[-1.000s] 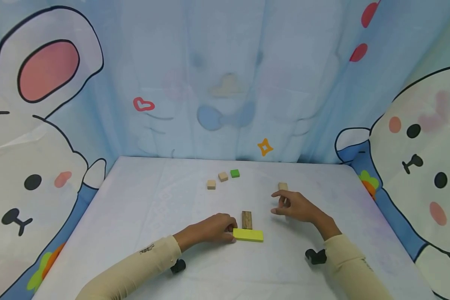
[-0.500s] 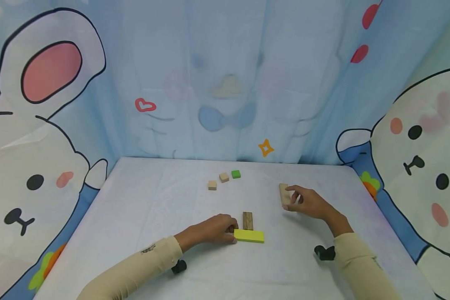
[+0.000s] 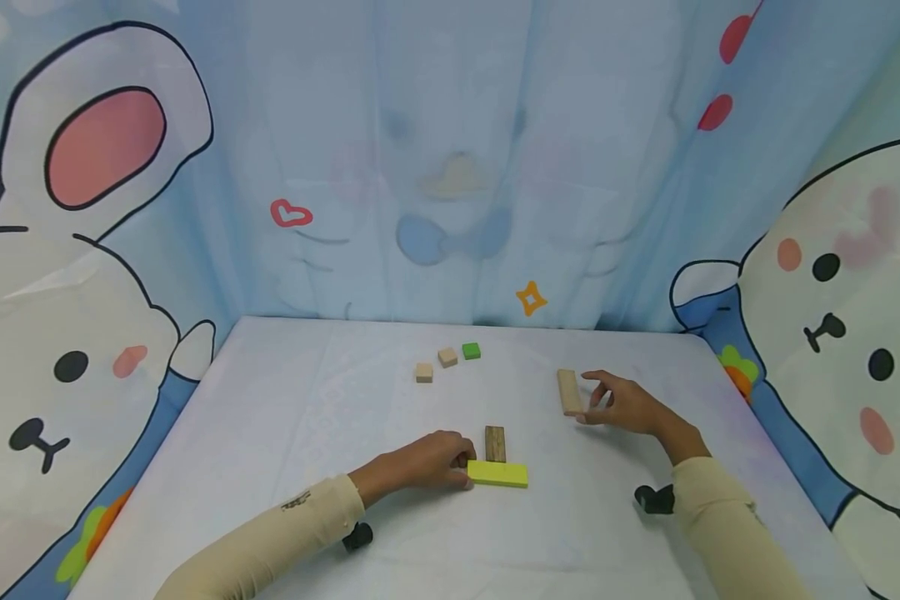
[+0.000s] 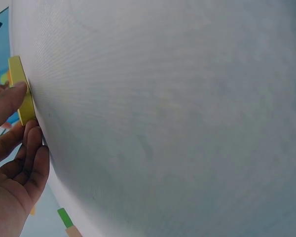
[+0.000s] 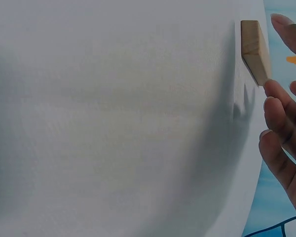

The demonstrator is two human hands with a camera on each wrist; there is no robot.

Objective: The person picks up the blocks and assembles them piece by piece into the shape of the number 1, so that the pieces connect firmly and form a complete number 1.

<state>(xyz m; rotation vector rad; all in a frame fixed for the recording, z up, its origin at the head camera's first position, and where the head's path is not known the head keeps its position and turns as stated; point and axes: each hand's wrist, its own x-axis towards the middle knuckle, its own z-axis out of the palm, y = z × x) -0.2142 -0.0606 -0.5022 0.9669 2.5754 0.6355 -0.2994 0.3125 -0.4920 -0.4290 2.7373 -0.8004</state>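
A long yellow block (image 3: 498, 474) lies across the near middle of the table, and my left hand (image 3: 432, 460) pinches its left end. In the left wrist view the thumb (image 4: 16, 94) presses on the yellow block (image 4: 17, 71). Just behind it a dark brown wooden block (image 3: 495, 444) points away from me. Farther right lies a light wooden block (image 3: 569, 392). My right hand (image 3: 630, 407) is just to its right, fingers spread and nothing gripped. In the right wrist view a fingertip sits close to the end of the light block (image 5: 255, 49); whether it touches is unclear.
Toward the back of the white table (image 3: 330, 392) are two small light wooden cubes, one cube (image 3: 423, 372) left of the other cube (image 3: 447, 357), and a green cube (image 3: 471, 351). A patterned blue curtain (image 3: 450, 167) hangs behind the table.
My right hand has moved right, first over the light wooden block and then off to its right side, uncovering it. My left hand stays on the yellow block.
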